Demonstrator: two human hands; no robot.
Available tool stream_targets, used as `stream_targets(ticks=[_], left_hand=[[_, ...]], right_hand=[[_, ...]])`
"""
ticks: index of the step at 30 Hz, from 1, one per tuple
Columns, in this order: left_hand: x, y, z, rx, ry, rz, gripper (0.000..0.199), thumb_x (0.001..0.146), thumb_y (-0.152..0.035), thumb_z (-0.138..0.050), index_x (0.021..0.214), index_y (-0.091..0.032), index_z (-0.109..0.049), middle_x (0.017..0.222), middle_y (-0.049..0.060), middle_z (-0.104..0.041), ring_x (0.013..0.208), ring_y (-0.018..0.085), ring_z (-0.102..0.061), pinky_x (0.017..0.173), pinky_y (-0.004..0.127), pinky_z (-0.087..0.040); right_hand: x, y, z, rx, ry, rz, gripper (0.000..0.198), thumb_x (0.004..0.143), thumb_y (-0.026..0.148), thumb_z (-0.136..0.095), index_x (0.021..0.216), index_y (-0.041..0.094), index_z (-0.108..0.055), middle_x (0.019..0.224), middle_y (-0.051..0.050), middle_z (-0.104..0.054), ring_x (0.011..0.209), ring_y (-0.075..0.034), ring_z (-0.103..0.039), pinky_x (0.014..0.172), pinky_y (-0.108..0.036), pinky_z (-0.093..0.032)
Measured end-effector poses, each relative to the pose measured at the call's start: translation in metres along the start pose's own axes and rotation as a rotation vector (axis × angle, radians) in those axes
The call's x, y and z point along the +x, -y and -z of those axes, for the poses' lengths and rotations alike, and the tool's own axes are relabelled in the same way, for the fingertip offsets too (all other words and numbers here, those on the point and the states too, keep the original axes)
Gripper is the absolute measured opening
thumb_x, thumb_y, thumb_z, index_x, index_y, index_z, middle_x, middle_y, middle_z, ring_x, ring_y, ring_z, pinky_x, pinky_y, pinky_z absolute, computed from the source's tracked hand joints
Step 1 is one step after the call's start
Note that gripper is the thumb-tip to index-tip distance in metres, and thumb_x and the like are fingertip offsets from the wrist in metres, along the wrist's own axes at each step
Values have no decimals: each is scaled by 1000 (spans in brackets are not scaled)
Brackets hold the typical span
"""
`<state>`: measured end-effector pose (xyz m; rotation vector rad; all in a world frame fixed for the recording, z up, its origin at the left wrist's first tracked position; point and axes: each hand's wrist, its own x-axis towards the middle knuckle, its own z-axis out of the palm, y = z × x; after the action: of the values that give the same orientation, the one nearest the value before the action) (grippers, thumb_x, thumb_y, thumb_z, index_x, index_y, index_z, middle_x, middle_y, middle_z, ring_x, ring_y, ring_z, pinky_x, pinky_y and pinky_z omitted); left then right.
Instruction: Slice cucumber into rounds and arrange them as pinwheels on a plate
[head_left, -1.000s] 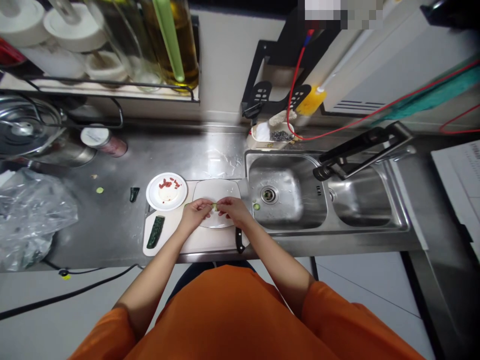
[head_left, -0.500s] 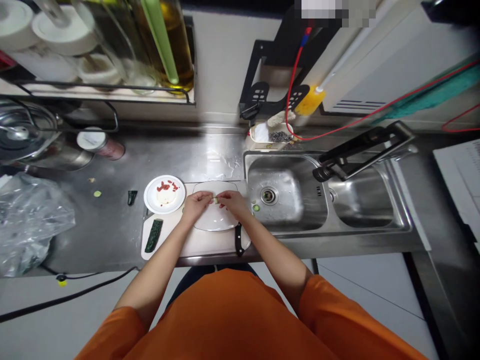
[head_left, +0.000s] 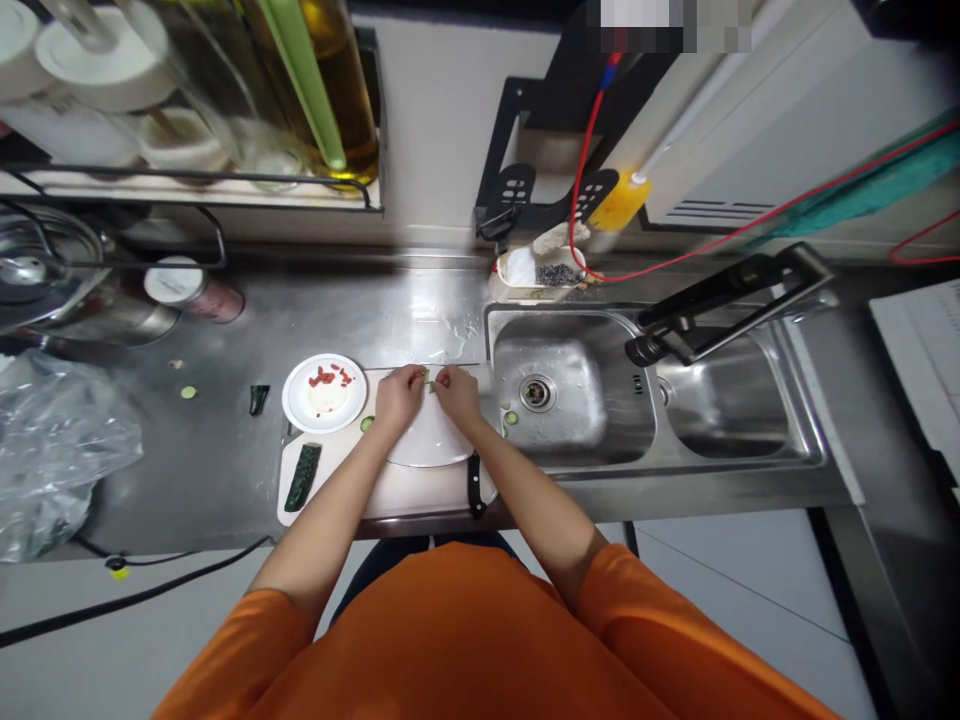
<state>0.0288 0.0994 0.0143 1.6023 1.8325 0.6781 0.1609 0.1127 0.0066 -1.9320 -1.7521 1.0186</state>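
My left hand (head_left: 400, 397) and my right hand (head_left: 458, 394) meet over the far half of a white squarish plate (head_left: 429, 446). Fingertips of both pinch a small, thin cucumber slice (head_left: 428, 379); its exact shape is too small to make out. Under the plate lies a white cutting board (head_left: 390, 492). A knife's black handle (head_left: 475, 486) shows beside my right forearm, its blade hidden. At the board's left end rests a dark green cucumber piece (head_left: 303, 477), and a cut cucumber round (head_left: 367, 424) sits near my left wrist.
A round white plate (head_left: 288, 405) with small red pieces overlaps the board's back left corner. To the right is a steel sink (head_left: 577, 440) with a black faucet (head_left: 701, 290). A cucumber end (head_left: 259, 399), a plastic bag (head_left: 67, 440) and a lidded jar (head_left: 193, 288) stand left.
Both hands have moved slightly away from me, toward the plate's far edge, still pinching the cucumber slice. The cucumber round by my left wrist shows more fully.
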Motion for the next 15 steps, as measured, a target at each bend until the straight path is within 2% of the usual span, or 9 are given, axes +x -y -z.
stream_targets(ticks=[7, 11, 15], left_hand=[[-2, 7, -14, 127, -41, -131, 28, 87, -22, -43, 102, -17, -66, 101, 9, -68, 97, 22, -57, 91, 33, -41], [-4, 10, -18, 160, -51, -160, 29, 88, -22, -42, 105, -17, -65, 102, 10, -66, 100, 23, -55, 92, 35, -40], [-7, 9, -19, 190, -66, -140, 30, 89, -24, -41, 109, -17, -63, 101, 10, -65, 99, 24, -54, 90, 37, -41]], right_hand=[[-6, 12, 1, -196, 42, 43, 14, 85, 18, -46, 87, 18, -60, 79, -3, -62, 76, -17, -52, 68, -27, -34], [-10, 11, -1, -261, 41, 80, 18, 89, 19, -43, 92, 17, -60, 88, -6, -62, 80, -18, -52, 70, -28, -35], [-21, -1, -3, -320, 5, 229, 22, 91, 21, -42, 100, 14, -61, 96, -10, -61, 89, -21, -49, 77, -31, -38]])
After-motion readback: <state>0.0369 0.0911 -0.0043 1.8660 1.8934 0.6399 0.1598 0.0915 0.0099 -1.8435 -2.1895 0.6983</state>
